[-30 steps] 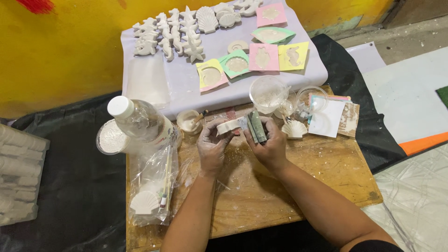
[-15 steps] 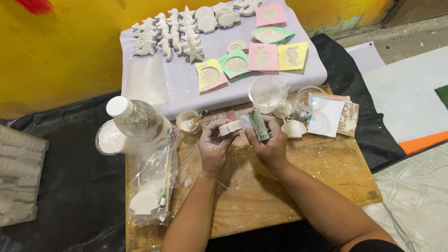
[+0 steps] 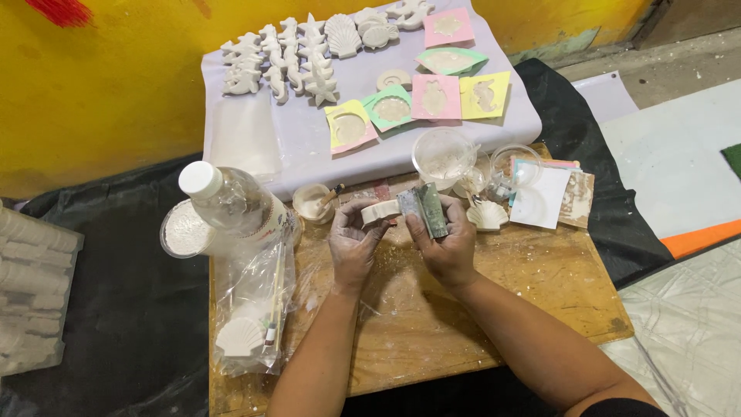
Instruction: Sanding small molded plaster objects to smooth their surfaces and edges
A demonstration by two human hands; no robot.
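Plaster cast (image 3: 380, 211), small, white and rounded, sits pinched in the fingertips of the left hand (image 3: 353, 245), held just above the wooden board (image 3: 494, 309) near its far edge. Right beside it, touching or nearly so, the right hand (image 3: 448, 245) closes its fingers around a folded grey-green sanding pad (image 3: 426, 210), thumb pressed on the near face. Both hands are dusted white. Just past the left hand stands a small cup (image 3: 312, 202) with a stick in it; just past the right lie a white shell cast (image 3: 486, 216), two clear plastic cups (image 3: 443, 152) and a few paper sheets (image 3: 544, 197). To the left, a clear bottle with a white cap (image 3: 228, 202) lies tilted over a round lid, and a plastic bag (image 3: 255, 309) holding another shell cast rests on the board. Farther back, a pale tray (image 3: 255, 147) carries rows of white starfish, seahorse and shell figures (image 3: 297, 58) and coloured moulds (image 3: 436, 96), set against a yellow wall (image 3: 100, 100).
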